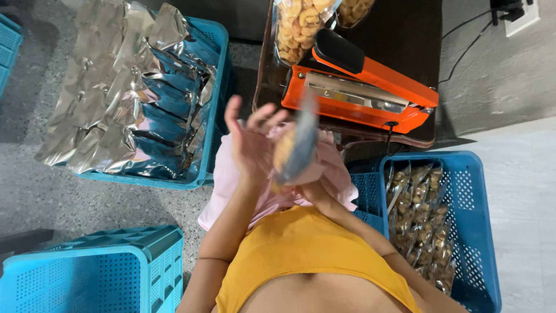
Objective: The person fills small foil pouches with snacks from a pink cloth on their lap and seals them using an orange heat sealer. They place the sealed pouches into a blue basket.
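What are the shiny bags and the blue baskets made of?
The bags look like silvery foil or foil-coated plastic: crinkled and mirror-bright. The baskets look like hard, matte blue plastic with moulded rows of holes. The blurred pouch in the hands seems similar.

Snack pouch [295, 145]: clear front, silvery back, pale yellow pieces inside; motion-blurred. Upright, edge-on to camera, held between left hand [250, 142] and right hand [317, 188], above pink cloth [229, 179] on lap.
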